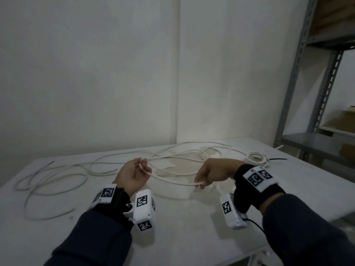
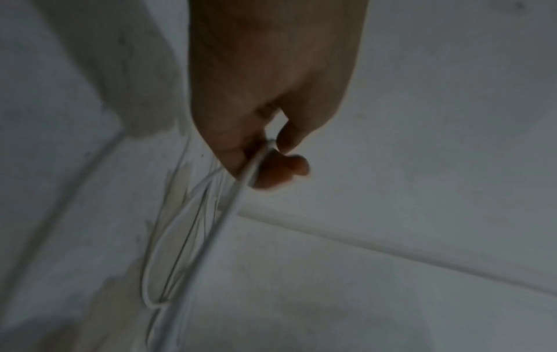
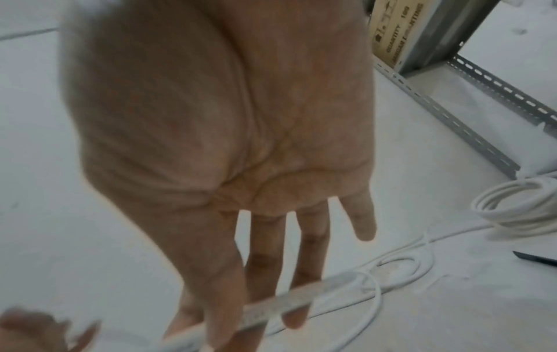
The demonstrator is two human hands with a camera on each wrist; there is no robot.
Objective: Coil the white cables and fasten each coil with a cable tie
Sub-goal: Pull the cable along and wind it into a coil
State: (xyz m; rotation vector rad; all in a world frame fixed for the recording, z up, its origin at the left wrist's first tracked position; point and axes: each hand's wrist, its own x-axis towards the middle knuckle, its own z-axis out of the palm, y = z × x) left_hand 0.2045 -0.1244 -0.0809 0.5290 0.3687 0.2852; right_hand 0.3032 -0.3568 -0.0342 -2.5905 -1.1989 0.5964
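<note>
Loose cable (image 1: 57, 175) sprawls across table (image 1: 192, 237), mostly left and centre. Left hand (image 1: 132, 175) and right hand (image 1: 213, 173) raised above table centre, cable span between them. Finished coil (image 1: 256, 158) far right; cable tie (image 1: 278, 159) just right of it. Shelving rack (image 1: 299, 93) beyond table's right edge.

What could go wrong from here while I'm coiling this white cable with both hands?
1. The loose cable sprawls in crossing loops over the table; pulling it in could tighten a knot.
2. The right hand holds the strand only at its fingertips, so it may slip.
3. The strand runs close to the finished coil and the black cable tie; drawing it in might drag them.
</note>
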